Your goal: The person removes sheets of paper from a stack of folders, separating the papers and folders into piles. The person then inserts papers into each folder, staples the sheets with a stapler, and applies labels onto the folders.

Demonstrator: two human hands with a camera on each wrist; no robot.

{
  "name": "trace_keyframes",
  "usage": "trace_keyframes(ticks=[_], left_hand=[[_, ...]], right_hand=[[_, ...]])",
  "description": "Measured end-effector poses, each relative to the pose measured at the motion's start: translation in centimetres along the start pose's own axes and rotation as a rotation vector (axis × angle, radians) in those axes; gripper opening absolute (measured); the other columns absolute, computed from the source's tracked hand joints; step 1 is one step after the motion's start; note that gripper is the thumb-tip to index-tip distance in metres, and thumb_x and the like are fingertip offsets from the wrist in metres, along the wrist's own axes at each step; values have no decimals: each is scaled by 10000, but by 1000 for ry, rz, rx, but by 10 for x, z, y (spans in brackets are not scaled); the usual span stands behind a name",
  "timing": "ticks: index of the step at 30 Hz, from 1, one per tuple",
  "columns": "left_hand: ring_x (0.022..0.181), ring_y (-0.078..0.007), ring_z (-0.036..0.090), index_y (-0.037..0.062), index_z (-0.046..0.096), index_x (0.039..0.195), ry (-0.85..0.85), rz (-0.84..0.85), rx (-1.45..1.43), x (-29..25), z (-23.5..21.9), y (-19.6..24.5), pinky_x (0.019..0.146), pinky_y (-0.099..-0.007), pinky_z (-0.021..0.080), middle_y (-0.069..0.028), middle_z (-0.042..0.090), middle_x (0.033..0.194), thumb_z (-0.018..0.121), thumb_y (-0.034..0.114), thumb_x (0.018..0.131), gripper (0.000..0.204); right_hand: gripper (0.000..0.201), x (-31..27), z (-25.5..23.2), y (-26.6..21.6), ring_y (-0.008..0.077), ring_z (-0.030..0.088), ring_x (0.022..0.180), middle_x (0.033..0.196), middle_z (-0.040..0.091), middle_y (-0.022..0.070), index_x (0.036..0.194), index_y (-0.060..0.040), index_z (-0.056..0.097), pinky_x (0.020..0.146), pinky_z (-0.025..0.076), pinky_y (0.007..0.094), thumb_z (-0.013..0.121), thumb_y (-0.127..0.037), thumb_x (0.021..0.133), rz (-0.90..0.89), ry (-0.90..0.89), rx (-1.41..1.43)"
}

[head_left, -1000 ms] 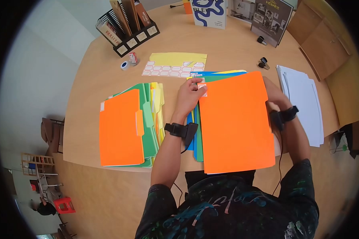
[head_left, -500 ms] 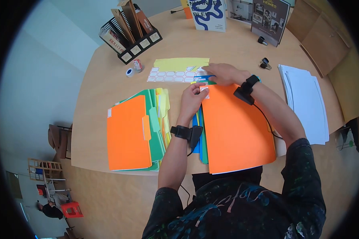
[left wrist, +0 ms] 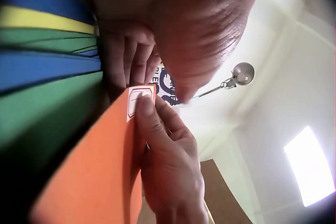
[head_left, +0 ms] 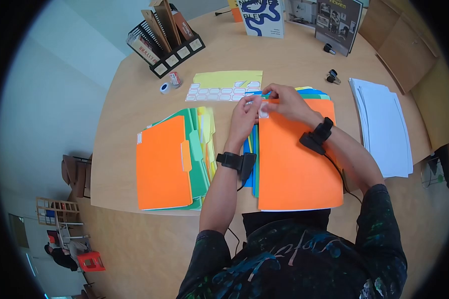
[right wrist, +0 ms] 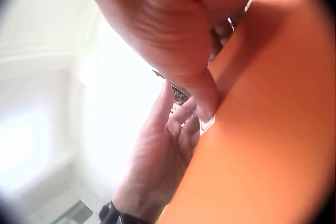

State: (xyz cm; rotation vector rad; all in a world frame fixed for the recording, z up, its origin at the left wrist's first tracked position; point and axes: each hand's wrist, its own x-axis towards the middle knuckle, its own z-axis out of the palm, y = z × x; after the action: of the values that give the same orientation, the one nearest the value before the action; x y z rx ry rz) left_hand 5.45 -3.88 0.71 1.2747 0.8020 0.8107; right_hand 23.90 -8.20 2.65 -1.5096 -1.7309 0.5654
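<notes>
An orange file folder point(head_left: 300, 164) stands on a stack of coloured folders point(left wrist: 47, 71) in front of the person. A red-bordered white label point(left wrist: 140, 101) sits on its upper left corner. The right hand point(head_left: 288, 104) pinches that corner, thumb pressed on the label and fingers behind. Beside the corner is the left hand point(head_left: 243, 122), its fingers reaching behind the folder's edge and its thumb apart from the folder, as the left wrist view shows. In the right wrist view the left hand point(right wrist: 160, 153) appears beyond the orange edge.
Another folder pile point(head_left: 162, 162), orange on top, lies to the left. Ahead are a label sheet point(head_left: 217, 93), a tape roll point(head_left: 164, 88) and a black magazine rack point(head_left: 178, 56). White papers point(head_left: 384, 127) lie right, with binder clips point(head_left: 333, 76) and upright books point(head_left: 337, 24) farther back.
The right hand came from the folder's right edge over to the label sheet, then back to the labelled corner. The left thumb came off the label while the left hand stayed near it.
</notes>
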Motion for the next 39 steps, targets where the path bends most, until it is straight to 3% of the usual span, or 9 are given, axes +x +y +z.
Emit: trace_keyframes(ticks=[4, 7, 10, 13, 16, 31, 34, 37, 39], left_hand=[[924, -135, 687, -23, 519, 1280, -235, 87, 112, -9, 6, 1, 810, -266, 554, -114, 710, 1064, 705, 184, 947, 434], [967, -136, 684, -22, 549, 1261, -325, -13, 73, -11, 10, 3, 838, -275, 556, -108, 707, 1102, 718, 133, 931, 401], [957, -135, 684, -20, 596, 1203, -300, 5, -36, -15, 14, 4, 844, -279, 556, -95, 708, 1095, 711, 120, 934, 325], [954, -132, 678, -15, 616, 1176, -271, 46, -26, -12, 10, 0, 846, -275, 553, -88, 702, 1093, 717, 115, 928, 297], [956, -129, 669, -13, 636, 1158, -230, 151, 40, -10, 8, -4, 849, -274, 552, -81, 693, 1095, 726, 114, 922, 283], [942, -135, 678, -15, 640, 1179, -191, 141, 36, -10, 7, -4, 838, -278, 564, -77, 707, 1053, 739, 62, 898, 308], [905, -120, 680, -10, 620, 1156, -146, 176, -20, -9, 11, -6, 803, -250, 556, -69, 714, 1004, 712, 81, 925, 264], [836, -87, 665, 2, 569, 1118, -53, 136, -73, -6, 7, -8, 723, -201, 514, -60, 717, 929, 664, 145, 966, 229], [836, -83, 665, 0, 555, 1141, 5, 128, -30, 1, 1, -19, 726, -197, 511, -60, 717, 935, 661, 140, 965, 249]], right_hand=[[276, 4, -22, 0, 238, 668, 770, 854, 713, 156, 1052, 5, 712, 700, 507, 355, 707, -221, 895, 37, 98, 141], [251, -4, -48, -4, 231, 664, 755, 821, 714, 142, 985, -2, 732, 696, 504, 355, 652, -234, 934, 28, 132, 86], [289, -18, -69, 6, 224, 666, 764, 846, 720, 138, 995, 0, 729, 699, 509, 355, 639, -270, 946, 83, 110, -115], [291, -34, -84, 16, 134, 640, 767, 824, 712, 88, 1010, 23, 717, 700, 491, 283, 653, -257, 960, -74, 215, -171], [313, -55, -98, 9, 200, 663, 768, 877, 739, 104, 984, -14, 740, 721, 519, 325, 670, -315, 935, -37, 225, -127], [206, -82, -102, 26, 133, 649, 847, 911, 722, 76, 985, 28, 735, 814, 510, 272, 777, -124, 854, 0, 188, 142], [208, -81, -99, 30, 127, 644, 857, 924, 721, 59, 1013, 24, 729, 813, 504, 268, 731, -156, 907, 22, 216, 108], [320, -71, -99, 53, 105, 626, 846, 938, 692, 5, 1127, -20, 699, 773, 495, 263, 543, -285, 1042, 152, 266, 344], [312, -75, -103, 62, 94, 622, 850, 947, 687, 0, 1145, -33, 691, 768, 495, 256, 542, -288, 1044, 288, 288, 533]])
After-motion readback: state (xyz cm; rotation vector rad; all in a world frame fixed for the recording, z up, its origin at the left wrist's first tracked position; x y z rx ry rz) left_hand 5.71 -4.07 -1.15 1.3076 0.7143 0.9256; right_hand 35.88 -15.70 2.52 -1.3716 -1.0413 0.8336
